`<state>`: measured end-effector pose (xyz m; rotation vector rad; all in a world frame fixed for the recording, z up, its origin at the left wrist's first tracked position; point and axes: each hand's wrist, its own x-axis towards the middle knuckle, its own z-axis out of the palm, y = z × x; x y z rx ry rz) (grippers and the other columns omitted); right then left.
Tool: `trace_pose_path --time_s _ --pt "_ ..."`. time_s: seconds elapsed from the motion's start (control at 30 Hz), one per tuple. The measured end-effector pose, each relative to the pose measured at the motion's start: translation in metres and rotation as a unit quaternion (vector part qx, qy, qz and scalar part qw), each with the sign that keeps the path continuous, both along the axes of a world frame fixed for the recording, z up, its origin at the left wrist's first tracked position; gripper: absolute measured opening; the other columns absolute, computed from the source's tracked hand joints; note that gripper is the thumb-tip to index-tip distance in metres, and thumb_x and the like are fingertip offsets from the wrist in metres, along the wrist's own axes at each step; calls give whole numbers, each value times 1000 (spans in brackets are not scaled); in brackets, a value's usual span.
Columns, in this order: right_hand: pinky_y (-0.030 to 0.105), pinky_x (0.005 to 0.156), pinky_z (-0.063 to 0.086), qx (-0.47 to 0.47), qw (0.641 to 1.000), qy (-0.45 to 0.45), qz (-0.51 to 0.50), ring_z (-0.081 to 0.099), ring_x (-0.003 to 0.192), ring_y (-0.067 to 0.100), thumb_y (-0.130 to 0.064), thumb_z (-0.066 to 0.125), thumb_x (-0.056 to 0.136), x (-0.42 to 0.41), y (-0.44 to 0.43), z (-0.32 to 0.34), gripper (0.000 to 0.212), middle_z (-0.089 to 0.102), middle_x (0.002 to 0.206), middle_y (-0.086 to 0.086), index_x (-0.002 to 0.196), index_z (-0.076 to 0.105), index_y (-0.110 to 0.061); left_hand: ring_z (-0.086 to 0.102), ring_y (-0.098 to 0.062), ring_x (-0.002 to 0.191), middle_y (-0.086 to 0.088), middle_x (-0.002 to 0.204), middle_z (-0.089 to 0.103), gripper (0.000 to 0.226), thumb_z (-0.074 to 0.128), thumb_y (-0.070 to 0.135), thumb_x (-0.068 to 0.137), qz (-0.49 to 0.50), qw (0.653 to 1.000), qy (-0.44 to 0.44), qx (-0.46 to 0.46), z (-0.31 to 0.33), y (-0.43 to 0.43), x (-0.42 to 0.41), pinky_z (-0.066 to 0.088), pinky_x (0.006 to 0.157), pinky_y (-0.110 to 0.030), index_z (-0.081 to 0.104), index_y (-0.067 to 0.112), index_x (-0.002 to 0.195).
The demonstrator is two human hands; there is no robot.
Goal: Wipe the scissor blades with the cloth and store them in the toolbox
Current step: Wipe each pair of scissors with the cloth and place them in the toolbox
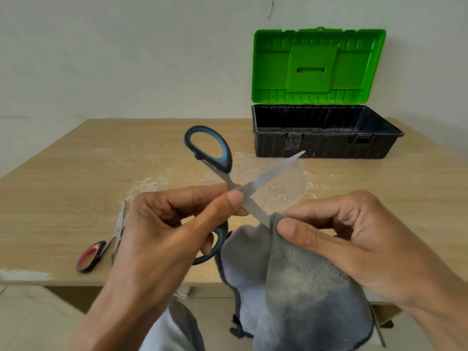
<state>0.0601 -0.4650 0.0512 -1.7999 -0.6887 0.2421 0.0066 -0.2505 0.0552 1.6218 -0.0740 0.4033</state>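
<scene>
Both forearms were held forward, the hands near each other. The left hand [164,224] was curled, with the scissors [273,171] pinched between thumb and forefinger near the pivot. The right hand [354,231] was curled too, with the cloth [291,287] pinched round one blade by thumb and forefinger.

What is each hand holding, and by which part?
Left hand pinches the blue scissors near the pivot; right hand pinches the grey cloth around one blade.

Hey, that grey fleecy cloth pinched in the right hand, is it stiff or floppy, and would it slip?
The grey fleecy cloth is probably floppy: it hangs in loose folds below the right hand pinching it. Likely light, since one pinch carries it. Its fuzzy nap looks grippy, so it should hardly slip.
</scene>
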Motion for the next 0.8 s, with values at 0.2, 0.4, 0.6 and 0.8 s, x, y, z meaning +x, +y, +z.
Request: trace_pose_path --time_s 0.2,0.4,0.6,0.8 --pt "17 73 60 -18 996 -76 -52 79 81 11 -41 72 80 9 -14 9 21 83 86 -9 91 85 -28 45 -7 43 -7 68 75 17 74 20 71 -18 992 55 -108 -7 -13 18 37 43 -15 81 5 76" --pt "17 71 61 12 986 -77 -144 79 79 9 -41 74 76 31 -41 22 17 83 84 -7 87 85 -34 57 -13 75 -4 82 79 13 75 26 71 24 982 86 -165 -4 -8 44 44 51 -15 82 15 73" --pt "30 83 59 3 978 -11 -207 79 86 9 -40 74 79 67 -64 30 20 83 90 -4 89 86 -27 61 -9 77 0 87 79 10 77 29 76 85 973 98 -193 -8 -17 70 44 63 -25 81 20 75" --pt "28 78 55 -138 957 -4 -256 75 83 12 -30 75 95 127 -58 -22 13 83 91 3 90 85 -23 61 -10 66 -5 80 72 27 81 22 79 88 962 131 -224 -23 -48 103 49 52 -18 77 4 98"
